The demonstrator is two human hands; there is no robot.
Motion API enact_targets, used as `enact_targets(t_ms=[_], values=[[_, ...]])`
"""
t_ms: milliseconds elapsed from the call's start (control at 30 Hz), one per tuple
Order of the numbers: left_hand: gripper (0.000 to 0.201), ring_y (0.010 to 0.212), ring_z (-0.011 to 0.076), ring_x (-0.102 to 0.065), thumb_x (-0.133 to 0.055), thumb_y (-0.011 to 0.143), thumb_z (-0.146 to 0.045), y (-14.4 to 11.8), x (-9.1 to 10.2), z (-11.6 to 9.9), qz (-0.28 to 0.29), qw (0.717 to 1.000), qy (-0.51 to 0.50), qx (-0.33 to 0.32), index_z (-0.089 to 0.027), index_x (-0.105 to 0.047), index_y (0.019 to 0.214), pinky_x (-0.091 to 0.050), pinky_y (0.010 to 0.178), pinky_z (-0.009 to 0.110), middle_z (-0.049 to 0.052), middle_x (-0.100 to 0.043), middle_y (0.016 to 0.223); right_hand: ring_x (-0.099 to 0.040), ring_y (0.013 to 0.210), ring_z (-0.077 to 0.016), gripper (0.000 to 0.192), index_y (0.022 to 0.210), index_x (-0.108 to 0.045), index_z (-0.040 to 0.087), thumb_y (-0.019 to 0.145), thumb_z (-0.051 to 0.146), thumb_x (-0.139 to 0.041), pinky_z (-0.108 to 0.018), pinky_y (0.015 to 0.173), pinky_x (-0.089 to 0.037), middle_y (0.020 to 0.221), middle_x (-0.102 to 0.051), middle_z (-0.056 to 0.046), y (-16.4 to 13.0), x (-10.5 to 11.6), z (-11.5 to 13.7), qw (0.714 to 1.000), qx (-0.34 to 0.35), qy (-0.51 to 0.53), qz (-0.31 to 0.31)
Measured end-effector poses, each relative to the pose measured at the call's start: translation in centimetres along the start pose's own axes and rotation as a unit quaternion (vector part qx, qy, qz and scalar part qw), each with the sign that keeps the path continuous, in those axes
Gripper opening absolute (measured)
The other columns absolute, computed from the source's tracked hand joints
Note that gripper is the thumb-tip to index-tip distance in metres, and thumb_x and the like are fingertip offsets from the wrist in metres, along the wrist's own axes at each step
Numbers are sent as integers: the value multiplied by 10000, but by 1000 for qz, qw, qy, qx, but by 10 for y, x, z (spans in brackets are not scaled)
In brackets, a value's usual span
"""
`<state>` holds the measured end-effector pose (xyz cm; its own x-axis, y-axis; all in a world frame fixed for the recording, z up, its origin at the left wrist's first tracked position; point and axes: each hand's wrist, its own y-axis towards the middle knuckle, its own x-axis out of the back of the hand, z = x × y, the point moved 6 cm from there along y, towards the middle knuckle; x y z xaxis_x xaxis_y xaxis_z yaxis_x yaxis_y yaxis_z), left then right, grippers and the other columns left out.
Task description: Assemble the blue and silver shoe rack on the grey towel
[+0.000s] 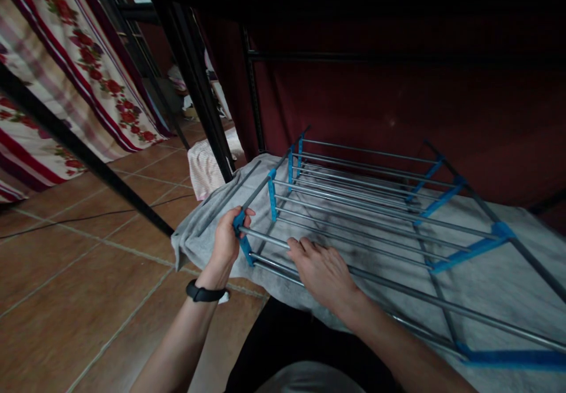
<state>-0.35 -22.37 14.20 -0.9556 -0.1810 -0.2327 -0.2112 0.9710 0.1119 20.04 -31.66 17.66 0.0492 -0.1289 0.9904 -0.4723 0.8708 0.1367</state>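
A rack of grey metal tubes (pixel 380 284) and blue plastic brackets (pixel 471 254) lies across a grey cloth. My left hand (pixel 229 234), with a black band at its wrist, is closed round the blue bracket (pixel 239 221) at the rack's near left corner, where a long front tube meets the side tube. Just to the right, my right hand (pixel 322 269) wraps over that front tube, its fingers bent across the top. The underside of its grip is hidden. More thin tubes run in parallel behind both hands.
Grey cloth (pixel 198 237) covers the low surface under the rack. A black metal frame (pixel 194 86) stands at the left, with a dark red wall (pixel 375 98) behind. Tiled floor (pixel 88 263), a cable and a flowered curtain (pixel 88 57) lie further left.
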Motion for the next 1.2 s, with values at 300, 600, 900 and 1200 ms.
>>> enact_targets(t_ms=[300, 600, 900, 1200], values=[[322, 441, 84, -349, -519, 823, -401, 0, 1, 1, -11, 1000, 1, 0, -130, -671, 740, -224, 380, 210, -5, -466, 540, -677, 871, -166, 282, 1237, -508, 233, 1041, 245, -306, -271, 664, -444, 1047, -665, -73, 2, 5, 0, 1000, -1, 5, 15], [318, 422, 84, -320, -511, 824, -404, -1, -1, -2, 3, 1000, 6, -8, -138, -661, 734, -220, 379, 231, -7, -464, 537, -677, 911, -183, 318, 1300, -474, 231, 1039, 230, -292, -283, 715, -468, 1092, -665, -92, 3, 4, -1, 999, -3, 11, 37], [342, 434, 84, -326, -499, 842, -407, 0, -2, 0, 3, 1000, 6, -4, -128, -675, 750, -222, 385, 226, -5, -453, 543, -671, 907, -177, 355, 1357, -459, 214, 1025, 202, -333, -274, 718, -465, 1101, -663, -99, 2, 1, 0, 1000, 9, 7, 15], [334, 430, 89, -313, -494, 845, -403, -1, -4, -1, 11, 1000, 7, -3, -149, -687, 745, -228, 410, 252, -6, -463, 543, -675, 889, -183, 340, 1337, -466, 216, 1034, 227, -311, -290, 711, -479, 1083, -668, -92, 3, 3, 1, 1000, 11, 12, 20]])
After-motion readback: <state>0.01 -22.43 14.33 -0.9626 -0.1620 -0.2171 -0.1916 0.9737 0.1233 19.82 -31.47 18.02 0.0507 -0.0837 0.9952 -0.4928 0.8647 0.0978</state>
